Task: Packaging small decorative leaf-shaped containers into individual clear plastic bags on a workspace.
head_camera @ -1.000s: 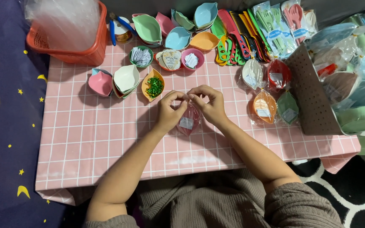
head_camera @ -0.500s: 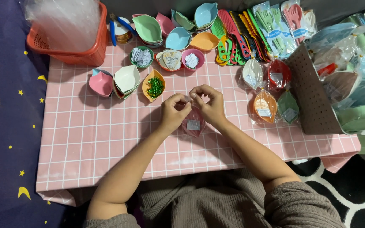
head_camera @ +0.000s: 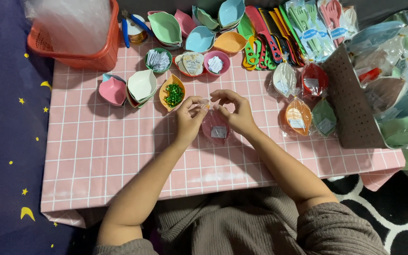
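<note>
On the pink checked tablecloth (head_camera: 119, 151) a pink leaf-shaped dish in a clear bag (head_camera: 215, 128) lies between the two hands, its gathered neck pointing to 12 o'clock. The left hand (head_camera: 188, 120) sits at the bag's 9 o'clock, thumb and forefinger pinched on the twisted top of the plastic. The right hand (head_camera: 236, 113) sits at its 3 o'clock, fingers curled narrow toward the same spot; it seems to grip the neck too, though the fingertips crowd together and the contact is hard to make out. The dish's body shows below both thumbs, with a small pale label on it.

At 11 o'clock from the hands an orange dish of green twist ties (head_camera: 172, 93) rests just beside the left knuckles. Farther out at 10 o'clock stands a stack of cream dishes (head_camera: 141, 87), and beyond it a red basket (head_camera: 88, 56) holding clear bags. At 2 o'clock lie four bagged dishes (head_camera: 303, 97), well apart from the right hand, and at 12 o'clock a row of coloured combs (head_camera: 265, 35)
</note>
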